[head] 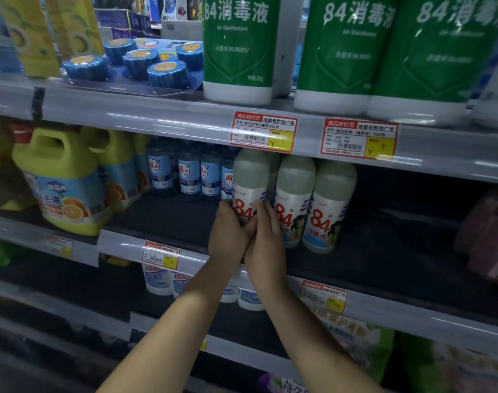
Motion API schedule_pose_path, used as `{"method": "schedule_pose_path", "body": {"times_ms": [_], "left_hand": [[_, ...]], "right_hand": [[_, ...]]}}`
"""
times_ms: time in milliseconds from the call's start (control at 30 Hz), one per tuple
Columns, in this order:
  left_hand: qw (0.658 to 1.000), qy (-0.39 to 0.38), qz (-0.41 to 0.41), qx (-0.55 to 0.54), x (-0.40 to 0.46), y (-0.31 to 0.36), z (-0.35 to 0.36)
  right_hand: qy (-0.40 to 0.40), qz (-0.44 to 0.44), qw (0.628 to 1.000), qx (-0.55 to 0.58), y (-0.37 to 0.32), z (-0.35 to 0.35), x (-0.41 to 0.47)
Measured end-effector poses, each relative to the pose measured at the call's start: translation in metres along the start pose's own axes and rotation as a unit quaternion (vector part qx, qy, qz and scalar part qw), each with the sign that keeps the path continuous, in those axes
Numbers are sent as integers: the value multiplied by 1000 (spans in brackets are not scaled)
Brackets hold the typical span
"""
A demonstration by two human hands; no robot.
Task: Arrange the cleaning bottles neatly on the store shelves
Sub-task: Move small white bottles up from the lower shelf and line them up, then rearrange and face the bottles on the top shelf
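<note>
Three white "84" disinfectant bottles stand in a row on the middle shelf (384, 259). Both my hands wrap the lower half of the leftmost bottle (249, 180): my left hand (228, 236) on its left side, my right hand (266, 239) on its right side, fingers over the red "84" label. Two matching bottles (294, 194) (331, 205) stand upright just to its right, touching each other. Behind the held bottle, another white bottle is partly hidden.
Left of the hands are small blue-labelled bottles (189, 174) and yellow jugs (63, 180). The upper shelf carries large green 84 disinfectant bottles (239, 46) and blue round tablets (140, 59). Dark bare shelf extends right to pink packs (486, 234). Lower shelves hold white bottles and bags.
</note>
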State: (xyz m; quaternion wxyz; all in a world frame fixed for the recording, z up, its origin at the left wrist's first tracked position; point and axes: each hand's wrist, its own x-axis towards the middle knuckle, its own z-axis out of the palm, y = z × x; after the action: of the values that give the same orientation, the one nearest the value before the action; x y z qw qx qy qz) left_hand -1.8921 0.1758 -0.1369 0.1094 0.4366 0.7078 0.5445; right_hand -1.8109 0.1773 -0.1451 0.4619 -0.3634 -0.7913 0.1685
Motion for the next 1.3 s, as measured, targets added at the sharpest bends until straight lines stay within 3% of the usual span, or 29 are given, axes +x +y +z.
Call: {"method": "schedule_pose_path", "body": {"times_ms": [400, 767, 867, 1033, 1300], "left_hand": [[999, -25, 35, 20, -7, 5, -6], [990, 11, 134, 28, -38, 41, -21], [971, 76, 227, 26, -54, 64, -38], [927, 151, 343, -1, -68, 99, -66], [888, 156, 431, 23, -39, 164, -80]], "right_hand": [[6, -21, 1000, -8, 0, 1, -1], [-67, -34, 997, 21, -21, -48, -4], [-52, -72, 996, 25, -38, -72, -5], [45, -172, 983, 54, -63, -108, 1], [87, -243, 964, 56, -95, -165, 38]]}}
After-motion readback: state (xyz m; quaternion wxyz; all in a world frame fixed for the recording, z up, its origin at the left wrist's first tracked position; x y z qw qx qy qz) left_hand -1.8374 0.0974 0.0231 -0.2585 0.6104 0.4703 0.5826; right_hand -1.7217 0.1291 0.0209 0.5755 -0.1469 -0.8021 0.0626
